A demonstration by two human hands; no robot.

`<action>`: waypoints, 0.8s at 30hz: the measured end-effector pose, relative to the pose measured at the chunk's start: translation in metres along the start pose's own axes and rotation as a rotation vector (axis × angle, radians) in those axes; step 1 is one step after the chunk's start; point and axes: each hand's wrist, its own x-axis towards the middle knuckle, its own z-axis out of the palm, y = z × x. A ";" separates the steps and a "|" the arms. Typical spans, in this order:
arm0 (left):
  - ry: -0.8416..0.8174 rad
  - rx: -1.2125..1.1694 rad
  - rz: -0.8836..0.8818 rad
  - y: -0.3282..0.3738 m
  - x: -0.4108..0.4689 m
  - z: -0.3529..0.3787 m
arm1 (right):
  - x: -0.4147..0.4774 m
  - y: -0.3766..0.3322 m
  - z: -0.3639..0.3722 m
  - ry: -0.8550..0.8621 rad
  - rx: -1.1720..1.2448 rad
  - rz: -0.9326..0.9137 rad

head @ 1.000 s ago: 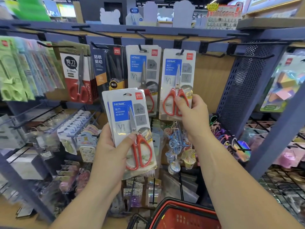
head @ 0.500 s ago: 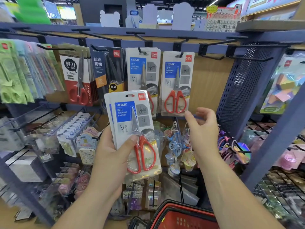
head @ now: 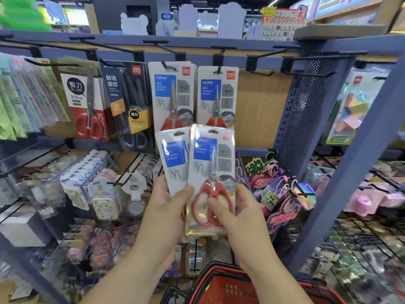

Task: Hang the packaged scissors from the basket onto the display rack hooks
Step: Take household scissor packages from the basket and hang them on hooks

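Observation:
My left hand (head: 167,212) holds a small stack of white packs of red-handled scissors (head: 175,159) upright below the rack. My right hand (head: 238,212) grips the front pack (head: 211,163) by its lower part, thumb across the red handles, and this pack is fanned to the right of the stack. Two matching packs hang on the rack: one (head: 173,95) on a middle hook, another (head: 217,97) on the hook to its right. Two bare hooks (head: 262,73) (head: 306,72) stick out further right. The red basket (head: 228,286) sits at the bottom edge.
Larger scissors packs (head: 87,102) (head: 129,102) hang left of the white ones. Small trinkets and keychains (head: 276,189) crowd the lower hooks behind my hands. A perforated blue upright (head: 306,119) bounds the bay on the right.
My right hand let go of the hung pack, dropped from the rack, and took hold of the front pack in my left hand's stack, fanning it rightward.

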 end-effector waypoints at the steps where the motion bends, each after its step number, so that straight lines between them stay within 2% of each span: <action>1: -0.020 -0.024 -0.024 -0.002 -0.002 0.000 | 0.000 0.001 -0.003 0.020 0.036 -0.004; 5: -0.105 -0.025 -0.048 -0.009 -0.010 0.001 | 0.001 -0.005 -0.011 0.047 0.231 0.016; 10: -0.118 0.019 -0.010 -0.008 -0.008 0.001 | 0.000 -0.005 -0.016 0.014 0.247 0.033; 15: -0.007 0.174 0.016 -0.001 0.000 -0.008 | 0.007 -0.007 -0.027 0.016 0.148 -0.016; 19: 0.051 0.264 -0.009 0.013 0.012 -0.023 | 0.019 -0.023 -0.037 -0.054 0.139 -0.020; 24: 0.080 0.344 0.041 0.031 0.021 -0.041 | 0.047 -0.062 -0.042 -0.154 0.022 -0.168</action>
